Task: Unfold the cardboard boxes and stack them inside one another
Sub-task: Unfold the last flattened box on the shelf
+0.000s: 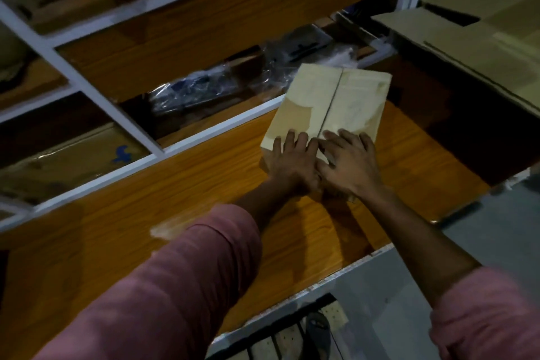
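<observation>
1. A small pale cardboard box [327, 108] sits on a wooden shelf [181, 196], right of centre, its far end pointing away from the viewer.
2. Its top is two flaps that meet at a dark seam [331, 102] running lengthwise down the middle.
3. Both hands lie flat on the near end of the box, one on each side of the seam.
4. The left hand [290, 162] rests on the left flap. Its fingers [301, 140] are loosely spread and point away from the viewer, their tips on the cardboard beside the seam.
5. The right hand [349, 161] rests on the right flap. Its fingers [336, 137] are also spread and angle left toward the seam, the foremost tips touching it.
6. The two hands touch each other at the near edge of the box, and they hide that edge. Neither hand pinches or grips anything that shows; the palms and fingers lie on top.
7. Bare forearms lead back to rolled pink sleeves [163, 286] at the bottom of the view.
8. The shelf has a white metal frame [76, 79], with more wooden shelves behind and above it.
9. On the shelf behind the box lie dark items wrapped in clear plastic [222, 82].
10. At lower left, a brown carton with a blue mark [122, 153] sits in another compartment.
11. At upper right, large flattened cardboard sheets [473, 32] lie well apart from the box.
12. The scene is dim and slightly blurred.
</observation>
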Motion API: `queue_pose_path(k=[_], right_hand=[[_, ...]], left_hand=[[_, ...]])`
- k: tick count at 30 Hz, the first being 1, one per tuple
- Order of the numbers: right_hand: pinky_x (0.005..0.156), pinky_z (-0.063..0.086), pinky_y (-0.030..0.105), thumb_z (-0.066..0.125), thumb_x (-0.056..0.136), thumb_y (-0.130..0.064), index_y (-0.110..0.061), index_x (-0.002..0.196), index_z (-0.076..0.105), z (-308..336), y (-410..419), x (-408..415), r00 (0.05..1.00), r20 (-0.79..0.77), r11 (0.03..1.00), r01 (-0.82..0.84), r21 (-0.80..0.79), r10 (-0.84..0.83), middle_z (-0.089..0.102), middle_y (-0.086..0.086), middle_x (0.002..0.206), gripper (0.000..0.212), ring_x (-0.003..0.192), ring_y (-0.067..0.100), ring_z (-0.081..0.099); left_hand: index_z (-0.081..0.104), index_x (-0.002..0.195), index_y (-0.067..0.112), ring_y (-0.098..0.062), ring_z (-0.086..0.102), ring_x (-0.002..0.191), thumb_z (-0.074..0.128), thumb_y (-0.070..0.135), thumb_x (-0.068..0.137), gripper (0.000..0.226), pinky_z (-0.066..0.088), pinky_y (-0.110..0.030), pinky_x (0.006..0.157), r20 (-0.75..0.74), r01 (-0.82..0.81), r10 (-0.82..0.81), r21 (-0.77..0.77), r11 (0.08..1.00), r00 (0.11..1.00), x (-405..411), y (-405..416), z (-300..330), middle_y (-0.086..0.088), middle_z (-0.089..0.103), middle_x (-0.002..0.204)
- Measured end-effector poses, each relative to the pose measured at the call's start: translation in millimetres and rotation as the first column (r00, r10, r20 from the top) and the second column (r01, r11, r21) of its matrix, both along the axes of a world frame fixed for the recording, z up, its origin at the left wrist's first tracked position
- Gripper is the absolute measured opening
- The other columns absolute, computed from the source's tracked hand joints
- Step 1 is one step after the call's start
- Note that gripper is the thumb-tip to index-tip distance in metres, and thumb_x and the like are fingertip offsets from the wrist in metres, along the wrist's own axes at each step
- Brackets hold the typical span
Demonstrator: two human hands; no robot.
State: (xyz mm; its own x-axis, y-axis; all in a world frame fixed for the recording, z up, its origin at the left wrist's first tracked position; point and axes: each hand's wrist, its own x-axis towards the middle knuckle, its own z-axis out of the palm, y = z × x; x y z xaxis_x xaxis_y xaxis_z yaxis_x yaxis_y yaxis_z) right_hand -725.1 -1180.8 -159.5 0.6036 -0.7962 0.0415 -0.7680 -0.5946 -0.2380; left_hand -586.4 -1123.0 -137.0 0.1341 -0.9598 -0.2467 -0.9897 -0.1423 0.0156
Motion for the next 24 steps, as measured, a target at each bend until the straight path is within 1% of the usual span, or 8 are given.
queue_pose_path(k=[6, 11, 14, 16, 18, 19, 21, 24], right_hand=[[0.124, 0.009, 0.052, 0.036, 0.093, -0.064, -0.036, 0.148, 0.049, 1.7, 81.3, 64.1, 0.981, 0.031, 0.978, -0.196, 0.066, 0.194, 0.035, -0.011, 0.163, 0.062, 0.153, 0.018, 0.022], [0.121, 0.008, 0.056, 0.023, 0.091, -0.063, -0.033, 0.149, 0.048, 2.1, 193.6, 131.7, 0.974, 0.06, 0.968, -0.225, 0.114, 0.219, 0.035, -0.001, 0.164, 0.07, 0.153, 0.026, 0.023], [0.122, 0.006, 0.051, 0.03, 0.104, -0.05, -0.027, 0.152, 0.045, 4.7, 265.1, 175.5, 0.963, 0.132, 0.94, -0.258, 0.224, 0.233, 0.028, 0.002, 0.167, 0.056, 0.155, 0.028, 0.014], [0.119, 0.021, 0.042, 0.037, 0.108, -0.032, -0.019, 0.147, 0.053, 20.1, 301.7, 199.5, 0.927, 0.227, 0.87, -0.362, 0.336, 0.298, 0.039, 0.007, 0.161, 0.044, 0.15, 0.03, 0.027], [0.098, 0.041, 0.035, 0.043, 0.105, -0.016, -0.01, 0.132, 0.065, 32.7, 323.3, 216.0, 0.88, 0.378, 0.778, -0.444, 0.444, 0.287, 0.063, 0.015, 0.136, 0.035, 0.128, 0.033, 0.054], [0.09, 0.046, 0.034, 0.046, 0.103, -0.012, -0.009, 0.124, 0.069, 34.3, 329.5, 220.8, 0.868, 0.421, 0.772, -0.45, 0.449, 0.262, 0.069, 0.014, 0.125, 0.032, 0.116, 0.032, 0.061], [0.09, 0.052, 0.036, 0.051, 0.1, -0.015, -0.015, 0.115, 0.073, 29.0, 333.0, 223.7, 0.868, 0.435, 0.834, -0.412, 0.366, 0.237, 0.073, 0.007, 0.115, 0.027, 0.108, 0.027, 0.065], [0.101, 0.046, 0.045, 0.056, 0.098, -0.024, -0.019, 0.118, 0.069, 17.9, 329.1, 210.9, 0.928, 0.282, 0.937, -0.3, 0.182, 0.242, 0.067, 0.006, 0.127, 0.025, 0.121, 0.031, 0.056]], left_hand=[[0.027, 0.149, 0.022, -0.038, 0.02, 0.148, 0.059, 0.053, 0.09, 0.074, 0.024, -0.063, 0.117, 0.004, -0.179, 0.18, -0.072, 0.981, 0.984, 51.7, 109.9, -0.6, -0.012, 0.027, 0.154], [0.029, 0.148, 0.026, -0.033, 0.016, 0.15, 0.061, 0.04, 0.092, 0.066, 0.019, -0.065, 0.117, -0.015, -0.311, 0.311, -0.062, 0.948, 0.95, 112.6, 212.4, 0.7, -0.01, 0.027, 0.154], [0.029, 0.154, 0.029, -0.031, 0.012, 0.153, 0.049, 0.037, 0.101, 0.057, 0.014, -0.067, 0.118, -0.043, -0.426, 0.424, -0.07, 0.902, 0.905, 151.7, 276.1, 4.7, -0.005, 0.022, 0.163], [0.025, 0.158, 0.023, -0.033, 0.005, 0.156, 0.044, 0.038, 0.104, 0.059, 0.012, -0.067, 0.119, -0.061, -0.502, 0.5, -0.039, 0.864, 0.864, 170.0, 317.9, 5.5, -0.002, 0.014, 0.169], [0.021, 0.16, 0.018, -0.033, 0.002, 0.157, 0.04, 0.041, 0.105, 0.063, 0.012, -0.066, 0.121, -0.095, -0.557, 0.551, -0.056, 0.829, 0.829, 177.5, 351.9, 4.5, -0.003, 0.011, 0.171], [0.017, 0.162, 0.018, -0.032, 0.001, 0.157, 0.036, 0.043, 0.106, 0.064, 0.012, -0.065, 0.121, -0.119, -0.569, 0.558, -0.083, 0.818, 0.821, 177.3, 364.6, 2.7, -0.003, 0.009, 0.171], [0.012, 0.163, 0.022, -0.029, -0.002, 0.158, 0.025, 0.048, 0.108, 0.063, 0.009, -0.063, 0.123, -0.153, -0.566, 0.548, -0.124, 0.815, 0.823, 172.5, 384.4, -2.5, -0.001, 0.004, 0.172], [0.006, 0.164, 0.027, -0.029, -0.013, 0.157, 0.018, 0.058, 0.106, 0.066, -0.001, -0.062, 0.124, -0.152, -0.518, 0.503, -0.085, 0.851, 0.851, 171.2, 409.0, -13.9, 0.003, -0.01, 0.171]])
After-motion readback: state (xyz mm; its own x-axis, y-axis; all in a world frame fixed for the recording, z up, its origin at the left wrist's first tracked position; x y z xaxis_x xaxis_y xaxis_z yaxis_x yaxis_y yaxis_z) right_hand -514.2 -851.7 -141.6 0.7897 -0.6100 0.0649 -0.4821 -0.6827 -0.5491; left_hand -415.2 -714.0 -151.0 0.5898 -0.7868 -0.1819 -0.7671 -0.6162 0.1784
